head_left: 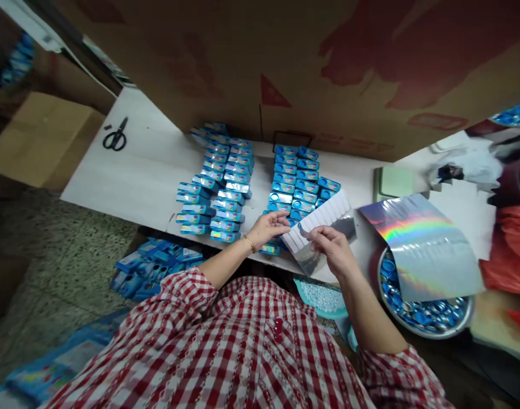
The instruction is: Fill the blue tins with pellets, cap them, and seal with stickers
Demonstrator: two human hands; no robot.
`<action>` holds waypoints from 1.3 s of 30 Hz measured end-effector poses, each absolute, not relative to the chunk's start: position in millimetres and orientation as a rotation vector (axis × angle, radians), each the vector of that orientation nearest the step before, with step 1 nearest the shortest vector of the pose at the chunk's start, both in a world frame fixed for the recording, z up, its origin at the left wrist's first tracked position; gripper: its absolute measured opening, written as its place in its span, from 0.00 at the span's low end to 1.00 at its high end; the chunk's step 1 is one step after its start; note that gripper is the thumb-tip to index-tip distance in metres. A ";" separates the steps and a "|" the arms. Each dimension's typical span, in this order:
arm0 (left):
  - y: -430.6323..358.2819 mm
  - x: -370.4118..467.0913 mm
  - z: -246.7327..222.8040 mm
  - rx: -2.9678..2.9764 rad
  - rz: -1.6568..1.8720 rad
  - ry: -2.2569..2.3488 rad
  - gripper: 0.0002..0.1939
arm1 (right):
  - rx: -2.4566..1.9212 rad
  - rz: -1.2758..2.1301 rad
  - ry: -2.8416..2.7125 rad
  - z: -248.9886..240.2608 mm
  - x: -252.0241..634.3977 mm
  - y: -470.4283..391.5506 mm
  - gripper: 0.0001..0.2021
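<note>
My right hand (pixel 334 250) pinches a small shiny sticker (pixel 302 229) between thumb and fingers, over a sheet of stickers (pixel 326 217) with pale strips. That sheet lies slanted across the near end of a group of blue boxes (pixel 284 176) standing in rows on the table. Close to the sheet's left edge, my left hand (pixel 268 227) reaches over the nearest boxes with its fingers stretched out and apart; whether they touch a box cannot be made out. A second group of blue boxes (pixel 232 180) stands to the left of my hands.
A large carton (pixel 243 74) walls off the table's (pixel 141 170) back. Scissors (pixel 116 136) lie far left. On the right, a rainbow-shining sheet (pixel 430 250) covers part of a metal bowl (pixel 449 332) of blue pieces. A green box (pixel 395 180) stands behind; more blue boxes (pixel 151 267) sit below the table.
</note>
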State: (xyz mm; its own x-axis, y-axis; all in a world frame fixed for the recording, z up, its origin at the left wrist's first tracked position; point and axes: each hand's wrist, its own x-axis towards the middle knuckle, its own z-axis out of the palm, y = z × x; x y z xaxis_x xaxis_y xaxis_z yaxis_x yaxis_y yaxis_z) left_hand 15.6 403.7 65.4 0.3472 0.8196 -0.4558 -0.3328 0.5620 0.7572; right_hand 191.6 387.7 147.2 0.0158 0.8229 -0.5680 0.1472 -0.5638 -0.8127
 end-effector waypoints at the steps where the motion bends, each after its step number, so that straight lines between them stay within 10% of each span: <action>1: 398.3 6.9 62.1 0.554 0.834 0.968 0.27 | -1.721 1.661 -0.965 143.5 182.6 384.4 0.13; 10: 364.5 -38.6 41.0 0.308 0.852 1.104 0.19 | -1.807 1.690 -0.841 92.8 126.2 360.6 0.16; 20: 347.9 -30.7 -20.5 0.631 0.963 1.488 0.15 | -2.156 0.983 -1.456 30.1 109.0 341.2 0.14; 39: 358.1 -17.2 2.9 1.064 0.955 1.656 0.12 | -1.905 0.565 -2.611 66.3 124.5 330.1 0.19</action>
State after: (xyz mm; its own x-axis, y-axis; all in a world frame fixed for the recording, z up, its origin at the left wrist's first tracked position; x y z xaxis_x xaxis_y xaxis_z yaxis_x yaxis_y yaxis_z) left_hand -17.2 358.1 2.9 -0.2048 0.9372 -0.2822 0.2254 0.3258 0.9182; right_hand 124.5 330.1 66.3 -0.3194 0.8957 -0.3094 0.9435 0.2701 -0.1920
